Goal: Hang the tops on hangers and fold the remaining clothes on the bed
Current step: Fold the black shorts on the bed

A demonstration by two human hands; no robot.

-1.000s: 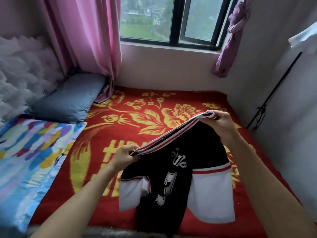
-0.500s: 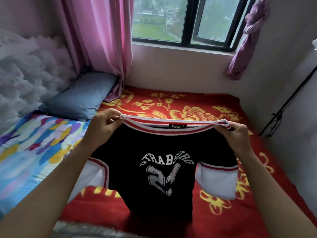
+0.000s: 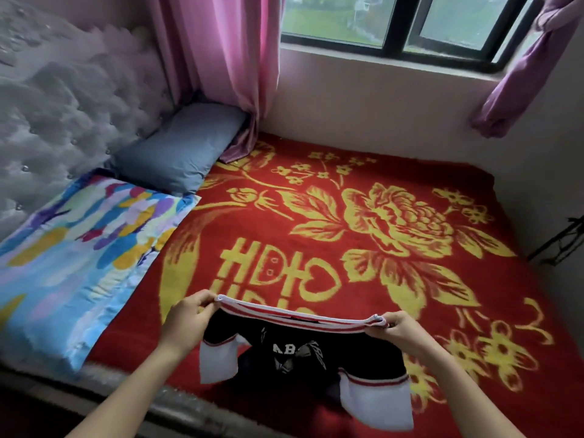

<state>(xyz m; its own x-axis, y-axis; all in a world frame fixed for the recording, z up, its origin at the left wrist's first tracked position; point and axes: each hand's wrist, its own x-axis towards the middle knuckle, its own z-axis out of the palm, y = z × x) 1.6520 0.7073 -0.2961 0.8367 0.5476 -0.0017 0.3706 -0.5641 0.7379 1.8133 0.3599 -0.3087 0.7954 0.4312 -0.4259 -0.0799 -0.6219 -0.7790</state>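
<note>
At six o'clock over the bed, the left hand and right hand each pinch one end of the shirt's taut striped collar. The shirt looks light and floppy, so the shoulders would be the best place to hold it.

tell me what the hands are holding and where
Both hold the black jersey by its red-and-white striped collar: the left hand pinches one end, the right hand the other.

The black shirt is bunched up, so folds hide most of its white print; only few letters are readable. The label at the collar is too small to read. The right edge cuts off the black stand.
</note>
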